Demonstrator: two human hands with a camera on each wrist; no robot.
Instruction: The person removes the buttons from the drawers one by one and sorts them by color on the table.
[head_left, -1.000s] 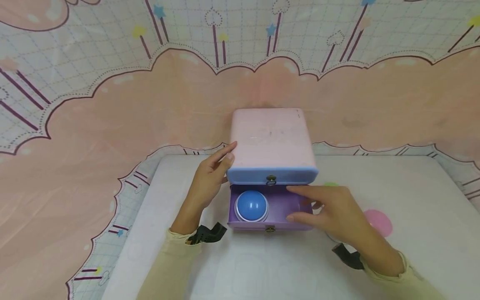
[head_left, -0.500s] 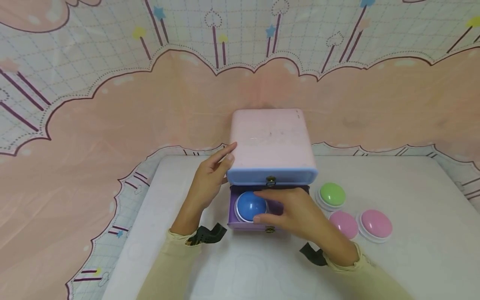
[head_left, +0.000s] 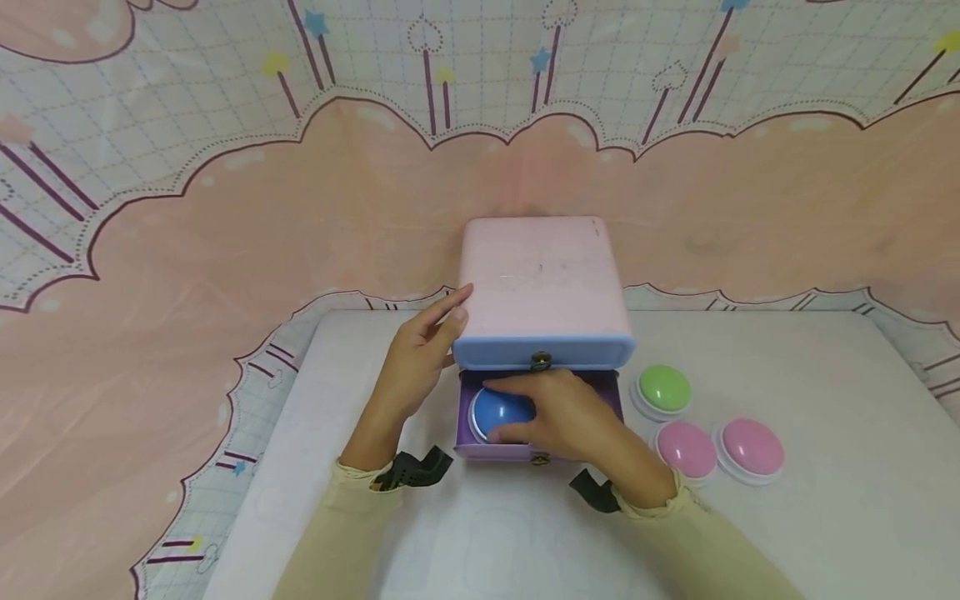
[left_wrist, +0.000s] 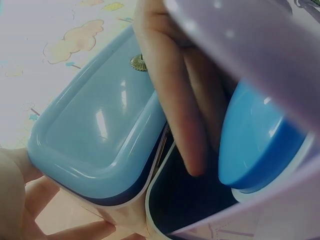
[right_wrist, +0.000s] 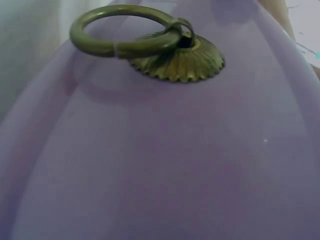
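A pink drawer box (head_left: 542, 279) stands at the back of the white table (head_left: 825, 517). Its upper blue drawer front (head_left: 577, 352) is closed and its lower purple drawer (head_left: 495, 452) is pulled out. A blue dome button (head_left: 489, 408) lies in the left part of that drawer. My right hand (head_left: 525, 408) reaches into the drawer, with thumb and fingers curled round the blue dome. The left wrist view shows those fingers (left_wrist: 175, 100) beside the dome (left_wrist: 255, 145). My left hand (head_left: 450, 321) rests with straight fingers against the box's left side. The right wrist view shows only the purple front (right_wrist: 165, 165) and its brass ring pull (right_wrist: 130, 35).
A green dome button (head_left: 664, 387) and two pink ones (head_left: 686, 450) (head_left: 752, 447) sit on the table to the right of the drawer. A patterned pink cloth (head_left: 225, 233) hangs behind and drapes round the table's edges.
My right hand has moved left across the open drawer, from its right side onto the blue dome, uncovering the green and pink buttons. The left hand and box have stayed put.
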